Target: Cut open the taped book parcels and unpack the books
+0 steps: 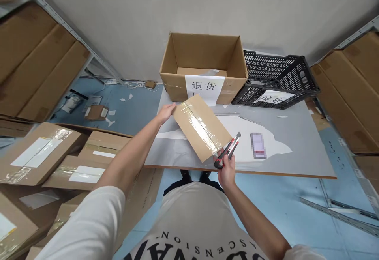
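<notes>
A flat cardboard parcel [201, 128] sealed with clear tape lies tilted over the near edge of the grey table [302, 149]. My left hand [166, 113] grips its far left corner. My right hand [226, 169] holds a red-and-black utility knife [227, 151] at the parcel's near right corner, blade end pointing away from me. The knife tip sits just beside the parcel's edge.
An open cardboard box [204, 64] with a white paper label stands at the table's back, a black plastic crate [276, 78] to its right. A small blurred card [258, 144] lies on the table. Taped parcels [44, 153] pile up at my left; shelves with cartons flank both sides.
</notes>
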Available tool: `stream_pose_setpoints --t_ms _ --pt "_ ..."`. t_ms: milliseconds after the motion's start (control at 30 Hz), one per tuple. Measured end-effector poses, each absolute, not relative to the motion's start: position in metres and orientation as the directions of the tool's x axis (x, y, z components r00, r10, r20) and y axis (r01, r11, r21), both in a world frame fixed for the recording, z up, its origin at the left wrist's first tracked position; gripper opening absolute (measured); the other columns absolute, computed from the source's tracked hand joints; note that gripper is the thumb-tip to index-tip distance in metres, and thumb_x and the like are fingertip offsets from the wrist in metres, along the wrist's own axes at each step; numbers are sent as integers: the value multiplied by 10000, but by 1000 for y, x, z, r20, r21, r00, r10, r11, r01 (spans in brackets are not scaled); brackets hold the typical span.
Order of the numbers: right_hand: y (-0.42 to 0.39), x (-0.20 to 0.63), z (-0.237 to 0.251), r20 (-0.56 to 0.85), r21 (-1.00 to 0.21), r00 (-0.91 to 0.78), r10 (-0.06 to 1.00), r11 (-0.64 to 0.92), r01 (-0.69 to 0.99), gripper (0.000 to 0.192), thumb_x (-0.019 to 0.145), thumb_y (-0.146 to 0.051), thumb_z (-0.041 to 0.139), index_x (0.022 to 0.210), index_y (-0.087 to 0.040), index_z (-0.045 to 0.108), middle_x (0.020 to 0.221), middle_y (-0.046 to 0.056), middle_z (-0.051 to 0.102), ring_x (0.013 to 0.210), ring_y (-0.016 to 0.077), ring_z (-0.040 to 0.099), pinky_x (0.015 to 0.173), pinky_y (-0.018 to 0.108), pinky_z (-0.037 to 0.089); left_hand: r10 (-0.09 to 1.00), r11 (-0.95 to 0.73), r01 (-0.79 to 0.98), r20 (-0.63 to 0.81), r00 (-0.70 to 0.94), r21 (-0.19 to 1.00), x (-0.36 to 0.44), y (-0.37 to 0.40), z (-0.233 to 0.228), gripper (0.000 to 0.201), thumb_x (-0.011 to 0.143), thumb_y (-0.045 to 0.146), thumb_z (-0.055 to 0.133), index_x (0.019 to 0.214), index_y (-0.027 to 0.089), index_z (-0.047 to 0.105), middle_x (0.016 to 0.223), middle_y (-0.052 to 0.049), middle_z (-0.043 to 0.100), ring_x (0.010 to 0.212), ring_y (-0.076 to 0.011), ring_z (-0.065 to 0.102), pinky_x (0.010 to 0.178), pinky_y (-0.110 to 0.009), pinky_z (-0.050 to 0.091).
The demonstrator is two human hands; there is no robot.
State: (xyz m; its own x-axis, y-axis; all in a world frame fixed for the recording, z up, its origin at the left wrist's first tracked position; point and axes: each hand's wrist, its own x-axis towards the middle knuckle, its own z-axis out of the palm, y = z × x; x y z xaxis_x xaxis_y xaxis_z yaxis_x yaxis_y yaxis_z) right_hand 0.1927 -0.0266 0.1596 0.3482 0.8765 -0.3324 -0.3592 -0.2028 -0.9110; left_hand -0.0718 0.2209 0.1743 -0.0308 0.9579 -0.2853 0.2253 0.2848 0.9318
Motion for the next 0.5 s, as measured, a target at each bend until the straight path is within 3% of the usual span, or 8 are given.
stream_pose_setpoints --t_ms 200,333,500 --pt "-77 166 147 -403 -879 255 879 -295 -374 504 867 -528 431 1320 -347 303 1398 30 429 1259 230 449 862 413 517 934 277 270 -324 151 922 -31 263 168 562 670 629 596 823 103 718 877 -113 710 855 -238 614 825 -345 432" --pt "-83 156 139 -497 -803 224 838 -346 -485 544 812 -519 522 1293 -345 337 1366 31 462 1288 244 410 910 433 482 918 261 318 -336 209 911 -2 281 165 501 694 590 593 769 112 724 858 -97 712 848 -236 608 849 -347 411" --pt "-80 155 134 -500 -783 191 845 -347 -516 575 801 -512 543 1308 -343 330 1375 33 458 1296 246 391 985 467 415 896 293 327 -377 233 899 9 288 157 441 712 531 587 792 118 720 885 -96 711 872 -250 613 870 -365 402"
